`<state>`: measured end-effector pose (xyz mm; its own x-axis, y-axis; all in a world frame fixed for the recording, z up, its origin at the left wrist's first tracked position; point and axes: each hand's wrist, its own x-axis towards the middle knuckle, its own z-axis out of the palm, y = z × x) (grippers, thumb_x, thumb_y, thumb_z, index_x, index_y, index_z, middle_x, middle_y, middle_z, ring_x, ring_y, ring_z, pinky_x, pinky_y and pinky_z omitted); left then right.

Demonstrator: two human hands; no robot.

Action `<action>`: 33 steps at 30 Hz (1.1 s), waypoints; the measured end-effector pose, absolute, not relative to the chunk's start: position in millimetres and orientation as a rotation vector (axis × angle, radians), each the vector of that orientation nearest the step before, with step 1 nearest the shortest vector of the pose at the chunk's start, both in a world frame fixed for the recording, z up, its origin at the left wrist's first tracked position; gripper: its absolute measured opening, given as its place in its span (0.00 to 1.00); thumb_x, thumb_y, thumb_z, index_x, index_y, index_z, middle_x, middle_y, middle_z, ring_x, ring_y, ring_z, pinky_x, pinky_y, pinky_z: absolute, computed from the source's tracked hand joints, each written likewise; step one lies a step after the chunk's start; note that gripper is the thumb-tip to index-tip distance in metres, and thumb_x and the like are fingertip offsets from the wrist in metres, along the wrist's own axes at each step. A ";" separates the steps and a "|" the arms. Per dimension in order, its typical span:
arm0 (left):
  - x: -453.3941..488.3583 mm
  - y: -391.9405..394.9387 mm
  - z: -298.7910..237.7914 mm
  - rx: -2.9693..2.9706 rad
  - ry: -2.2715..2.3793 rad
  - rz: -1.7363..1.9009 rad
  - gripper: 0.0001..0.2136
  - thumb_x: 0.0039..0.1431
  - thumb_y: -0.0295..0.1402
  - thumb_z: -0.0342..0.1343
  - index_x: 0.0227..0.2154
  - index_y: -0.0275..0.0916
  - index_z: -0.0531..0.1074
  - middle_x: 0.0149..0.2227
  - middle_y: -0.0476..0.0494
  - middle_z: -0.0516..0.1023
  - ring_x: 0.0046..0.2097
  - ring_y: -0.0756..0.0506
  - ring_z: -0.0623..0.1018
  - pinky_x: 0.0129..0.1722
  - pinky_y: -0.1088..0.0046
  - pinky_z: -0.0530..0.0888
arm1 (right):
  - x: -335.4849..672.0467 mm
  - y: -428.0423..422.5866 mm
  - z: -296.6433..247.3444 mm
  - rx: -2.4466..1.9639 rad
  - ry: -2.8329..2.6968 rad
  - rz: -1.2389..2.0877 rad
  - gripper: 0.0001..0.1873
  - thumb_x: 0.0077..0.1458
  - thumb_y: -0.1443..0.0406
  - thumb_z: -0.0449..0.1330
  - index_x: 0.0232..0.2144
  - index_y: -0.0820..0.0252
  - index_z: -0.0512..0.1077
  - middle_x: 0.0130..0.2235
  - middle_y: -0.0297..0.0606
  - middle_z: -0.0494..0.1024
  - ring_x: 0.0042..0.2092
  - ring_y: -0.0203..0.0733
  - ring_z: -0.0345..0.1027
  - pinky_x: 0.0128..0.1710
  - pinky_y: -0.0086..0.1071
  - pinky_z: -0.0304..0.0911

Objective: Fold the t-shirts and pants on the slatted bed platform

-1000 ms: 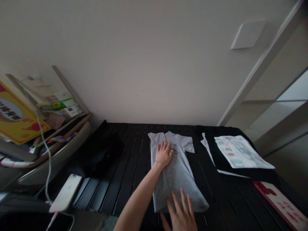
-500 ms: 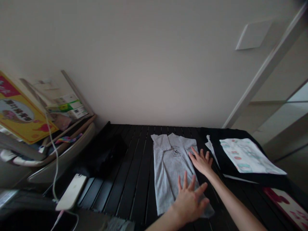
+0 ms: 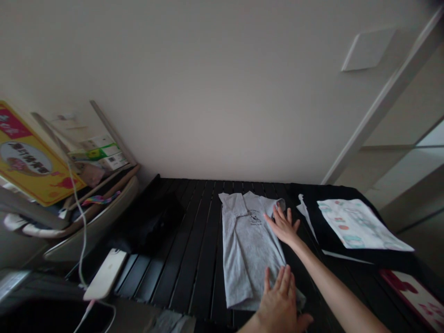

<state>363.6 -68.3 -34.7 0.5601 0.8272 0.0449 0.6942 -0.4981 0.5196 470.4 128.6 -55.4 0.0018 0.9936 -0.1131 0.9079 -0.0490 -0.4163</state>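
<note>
Grey T-shirt (image 3: 248, 249) appears folded lengthwise on the black slatted counter (image 3: 194, 259); right hand (image 3: 282, 226) and left hand (image 3: 279, 305) bear on its edge, fingers spread flat, not pinching, apparently to keep it smooth.

The right hand (image 3: 283, 226) lies open and palm-down, fingers spread and angled forward and left, with the bare right forearm (image 3: 329, 277) running in from the lower right. The left hand (image 3: 279, 303), also open and palm-down, sits nearer the body, fingers pointing forward.
</note>
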 end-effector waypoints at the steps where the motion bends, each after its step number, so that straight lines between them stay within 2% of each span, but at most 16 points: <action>1: 360.4 -68.6 -29.3 2.351 1.222 0.422 0.35 0.65 0.47 0.44 0.66 0.31 0.42 0.68 0.32 0.43 0.68 0.37 0.48 0.63 0.45 0.54 | 462.9 130.0 -46.4 -2.018 -2.019 0.512 0.44 0.57 0.40 0.32 0.67 0.57 0.43 0.70 0.36 0.39 0.68 0.60 0.18 0.60 0.69 0.27; 4: 348.6 -72.3 -13.4 2.346 1.256 0.474 0.37 0.64 0.49 0.45 0.67 0.32 0.38 0.68 0.34 0.38 0.68 0.37 0.45 0.65 0.51 0.54 | 434.5 134.8 -18.8 -1.887 -2.132 0.384 0.43 0.57 0.40 0.33 0.67 0.55 0.42 0.70 0.33 0.37 0.68 0.62 0.17 0.59 0.70 0.27; 9: 327.1 -92.5 -24.0 2.302 1.538 0.500 0.42 0.60 0.49 0.49 0.67 0.28 0.36 0.68 0.32 0.37 0.68 0.34 0.44 0.64 0.53 0.57 | 377.8 137.8 3.1 -1.626 -2.399 0.310 0.43 0.58 0.40 0.32 0.66 0.58 0.49 0.70 0.32 0.38 0.67 0.60 0.13 0.59 0.69 0.22; 13: 315.0 -115.2 -75.3 2.372 1.818 0.559 0.39 0.58 0.45 0.51 0.66 0.30 0.44 0.67 0.34 0.48 0.66 0.34 0.54 0.61 0.57 0.65 | 341.1 123.8 -20.6 -1.379 -2.639 0.423 0.41 0.60 0.42 0.35 0.64 0.59 0.55 0.69 0.34 0.44 0.68 0.55 0.16 0.62 0.63 0.19; 16: 311.2 -126.8 -109.3 2.443 1.949 0.562 0.37 0.56 0.43 0.53 0.65 0.30 0.50 0.64 0.34 0.57 0.63 0.35 0.62 0.57 0.58 0.71 | 329.2 111.3 -46.9 -1.217 -2.739 0.507 0.41 0.59 0.43 0.40 0.66 0.61 0.49 0.69 0.37 0.41 0.69 0.52 0.23 0.65 0.56 0.22; 19: 310.2 -131.2 -119.1 2.455 1.982 0.519 0.37 0.55 0.42 0.52 0.65 0.31 0.51 0.65 0.35 0.57 0.63 0.35 0.63 0.56 0.56 0.71 | 330.1 107.9 -58.9 -1.124 -2.726 0.581 0.39 0.60 0.44 0.42 0.67 0.53 0.44 0.69 0.35 0.38 0.69 0.52 0.26 0.64 0.57 0.23; 22: 309.9 -130.0 -110.9 2.425 1.955 0.504 0.36 0.54 0.38 0.52 0.65 0.32 0.50 0.65 0.36 0.56 0.64 0.35 0.61 0.58 0.55 0.69 | 338.1 113.5 -54.5 -0.957 -2.627 0.673 0.33 0.62 0.48 0.43 0.66 0.49 0.48 0.69 0.33 0.45 0.69 0.48 0.34 0.65 0.53 0.35; 25: 309.5 -126.0 -96.9 2.346 1.935 0.553 0.36 0.54 0.35 0.53 0.66 0.37 0.49 0.65 0.37 0.56 0.64 0.34 0.61 0.59 0.54 0.67 | 350.4 121.9 -47.6 -0.963 -2.433 0.556 0.27 0.63 0.55 0.45 0.62 0.54 0.59 0.66 0.38 0.57 0.65 0.43 0.49 0.63 0.40 0.49; 27: 308.9 -122.8 -86.2 2.325 1.888 0.568 0.36 0.54 0.34 0.53 0.66 0.42 0.50 0.67 0.39 0.54 0.65 0.32 0.58 0.59 0.50 0.66 | 359.9 128.1 -46.3 -1.075 -2.333 0.459 0.24 0.62 0.60 0.45 0.57 0.57 0.65 0.63 0.42 0.61 0.63 0.44 0.53 0.61 0.40 0.51; 30: 307.1 -116.8 -71.7 2.375 1.772 0.527 0.31 0.56 0.37 0.55 0.63 0.50 0.55 0.68 0.43 0.49 0.66 0.28 0.54 0.57 0.43 0.65 | 372.1 137.4 -48.1 -1.211 -2.288 0.381 0.21 0.60 0.63 0.47 0.53 0.58 0.70 0.62 0.46 0.61 0.63 0.50 0.52 0.60 0.46 0.51; 33: 305.5 -109.4 -68.6 2.472 1.702 0.513 0.21 0.58 0.38 0.55 0.56 0.52 0.66 0.65 0.48 0.59 0.64 0.29 0.58 0.56 0.42 0.66 | 374.6 143.4 -50.0 -1.276 -2.312 0.329 0.23 0.56 0.62 0.53 0.54 0.55 0.69 0.62 0.45 0.60 0.62 0.53 0.51 0.58 0.48 0.51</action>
<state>305.5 -109.4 -68.6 0.3198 0.9218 0.2189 0.8891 -0.3718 0.2669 374.6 143.4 -50.0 -0.4534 0.8429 0.2898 0.7288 0.5377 -0.4239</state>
